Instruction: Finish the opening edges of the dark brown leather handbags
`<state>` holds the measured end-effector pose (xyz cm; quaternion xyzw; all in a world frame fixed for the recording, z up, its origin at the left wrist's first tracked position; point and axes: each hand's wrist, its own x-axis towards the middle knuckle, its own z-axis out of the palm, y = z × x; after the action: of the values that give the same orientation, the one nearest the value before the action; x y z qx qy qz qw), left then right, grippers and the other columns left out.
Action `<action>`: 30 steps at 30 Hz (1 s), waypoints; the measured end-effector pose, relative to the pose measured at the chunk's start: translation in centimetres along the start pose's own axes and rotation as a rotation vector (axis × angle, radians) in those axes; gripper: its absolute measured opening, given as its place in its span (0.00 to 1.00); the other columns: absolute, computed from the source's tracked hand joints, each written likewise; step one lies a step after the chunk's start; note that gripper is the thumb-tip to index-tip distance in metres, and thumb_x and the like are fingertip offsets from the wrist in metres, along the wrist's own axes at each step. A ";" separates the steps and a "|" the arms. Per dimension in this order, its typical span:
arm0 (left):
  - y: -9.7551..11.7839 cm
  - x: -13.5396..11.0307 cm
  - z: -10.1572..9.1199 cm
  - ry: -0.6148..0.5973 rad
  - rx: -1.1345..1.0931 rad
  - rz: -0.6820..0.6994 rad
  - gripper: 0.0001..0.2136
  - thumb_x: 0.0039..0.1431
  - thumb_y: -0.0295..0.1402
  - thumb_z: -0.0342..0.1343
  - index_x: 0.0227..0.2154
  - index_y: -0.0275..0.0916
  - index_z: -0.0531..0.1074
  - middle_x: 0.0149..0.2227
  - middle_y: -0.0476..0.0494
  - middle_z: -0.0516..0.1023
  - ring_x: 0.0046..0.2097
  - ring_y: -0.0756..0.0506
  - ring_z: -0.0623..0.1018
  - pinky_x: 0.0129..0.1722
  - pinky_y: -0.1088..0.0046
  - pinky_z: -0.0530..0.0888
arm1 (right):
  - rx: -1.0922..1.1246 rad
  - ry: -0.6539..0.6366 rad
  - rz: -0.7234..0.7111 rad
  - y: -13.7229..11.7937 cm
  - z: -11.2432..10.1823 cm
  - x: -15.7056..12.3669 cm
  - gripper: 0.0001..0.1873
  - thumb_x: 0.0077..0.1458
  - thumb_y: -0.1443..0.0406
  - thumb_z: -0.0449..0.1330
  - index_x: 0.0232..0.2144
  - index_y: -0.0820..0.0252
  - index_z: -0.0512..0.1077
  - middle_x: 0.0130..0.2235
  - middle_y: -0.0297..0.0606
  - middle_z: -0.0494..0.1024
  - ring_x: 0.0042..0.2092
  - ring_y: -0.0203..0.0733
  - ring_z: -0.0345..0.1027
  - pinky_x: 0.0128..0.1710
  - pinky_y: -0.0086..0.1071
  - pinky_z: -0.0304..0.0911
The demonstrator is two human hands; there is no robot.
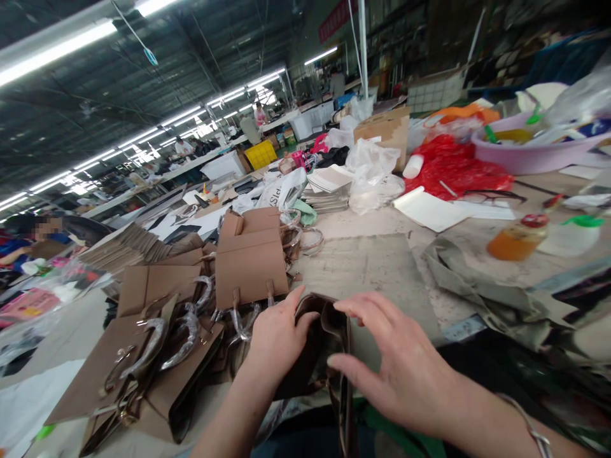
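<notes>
In front of me is a brown handbag (305, 366), its dark inside facing up toward me. My left hand (279, 334) grips its left rim, the thumb inside the opening and the fingers along the outer side. At the right rim, my right hand (401, 359) is spread in a curve, thumb and forefinger well apart. Those two tips touch or nearly touch the edge; its other fingers are partly hidden. Just left of my hands lie finished-looking brown handbags (251, 264) with plastic-wrapped handles (188, 334).
Stacked brown panels (126, 251) lie far left. Beyond the grey mat (367, 267) are white plastic bags (375, 172) and a red bag (449, 168). Rightward are glasses (494, 196), a jar of orange liquid (515, 238) and a lilac basin (539, 152). People sit at distant benches.
</notes>
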<state>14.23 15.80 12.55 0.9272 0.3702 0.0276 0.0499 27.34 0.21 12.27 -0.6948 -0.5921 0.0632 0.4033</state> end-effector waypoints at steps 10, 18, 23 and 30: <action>1.2 1.1 -0.3 -0.062 0.230 -0.001 0.19 0.66 0.39 0.38 0.31 0.39 0.73 0.31 0.43 0.80 0.33 0.45 0.78 0.33 0.72 0.66 | -0.156 0.061 -0.181 -0.6 7.2 -6.4 0.62 0.43 0.51 0.63 0.65 0.68 0.29 0.65 0.64 0.26 0.62 0.75 0.41 0.50 0.55 0.63; 0.9 0.7 -1.5 -0.056 0.305 -0.091 0.19 0.65 0.38 0.38 0.33 0.37 0.74 0.33 0.37 0.79 0.37 0.40 0.79 0.36 0.67 0.70 | -0.013 -0.049 0.049 0.9 3.8 -5.5 0.50 0.44 0.76 0.48 0.65 0.64 0.27 0.62 0.55 0.57 0.58 0.51 0.61 0.50 0.41 0.67; -1.6 -1.7 -2.2 -0.129 0.300 -0.182 0.17 0.63 0.39 0.41 0.37 0.36 0.72 0.33 0.35 0.79 0.37 0.37 0.79 0.37 0.62 0.71 | 0.003 -0.103 0.154 4.7 1.7 -1.5 0.48 0.45 0.77 0.49 0.66 0.61 0.33 0.49 0.44 0.75 0.44 0.45 0.73 0.44 0.36 0.68; -2.8 -2.2 -2.0 0.101 0.079 0.183 0.25 0.51 0.30 0.58 0.54 0.44 0.63 0.63 0.38 0.55 0.64 0.37 0.56 0.60 0.53 0.59 | 0.133 -0.119 0.048 6.2 2.9 1.3 0.31 0.55 0.66 0.56 0.60 0.64 0.57 0.47 0.45 0.76 0.45 0.45 0.72 0.46 0.37 0.66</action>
<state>10.55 16.42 14.19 0.9558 0.2870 0.0639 -0.0082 30.88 2.91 6.86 -0.6757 -0.5926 0.1530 0.4109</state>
